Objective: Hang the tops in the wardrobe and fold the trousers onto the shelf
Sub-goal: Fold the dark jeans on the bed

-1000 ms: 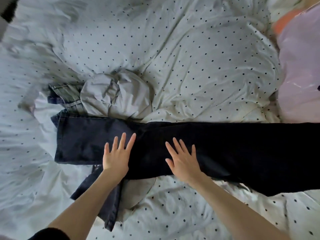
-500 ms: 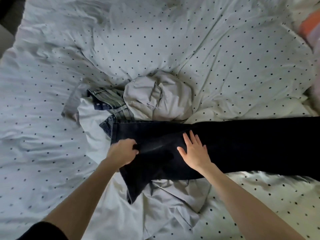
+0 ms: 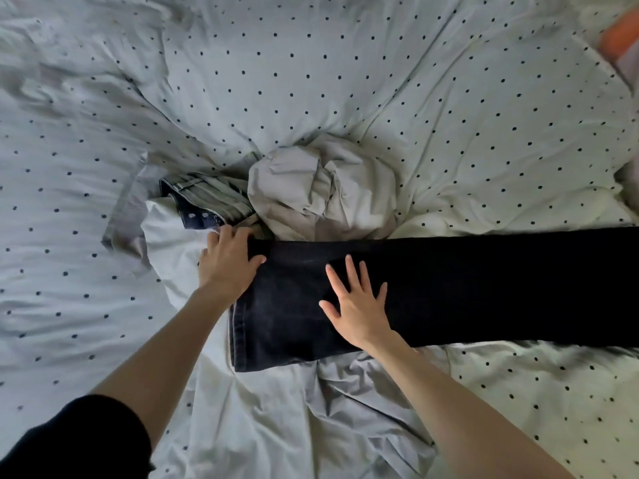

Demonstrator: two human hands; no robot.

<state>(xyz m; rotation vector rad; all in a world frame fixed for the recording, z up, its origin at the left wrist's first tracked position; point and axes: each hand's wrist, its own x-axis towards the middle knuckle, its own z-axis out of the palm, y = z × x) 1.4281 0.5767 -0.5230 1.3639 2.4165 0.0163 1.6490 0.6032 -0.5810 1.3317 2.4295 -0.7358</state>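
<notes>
Now, what we see:
Trousers (image 3: 449, 288): dark, lying flat across the duvet (image 3: 415, 98), legs running off the right edge.
Left hand (image 3: 228, 261): we hold the waist corner, thumb on top of the cloth, fingers curled over its far edge.
Right hand (image 3: 359, 305): we press flat on the trousers, fingers spread wide, holding nothing.
Grey garment (image 3: 321, 191): crumpled just behind the trousers.
Jeans (image 3: 204, 202): bunched left of it.

Dark jeans (image 3: 484, 288) flat across bed, legs stacked (waist end left); crumpled beige top (image 3: 321, 191) just behind.
</notes>
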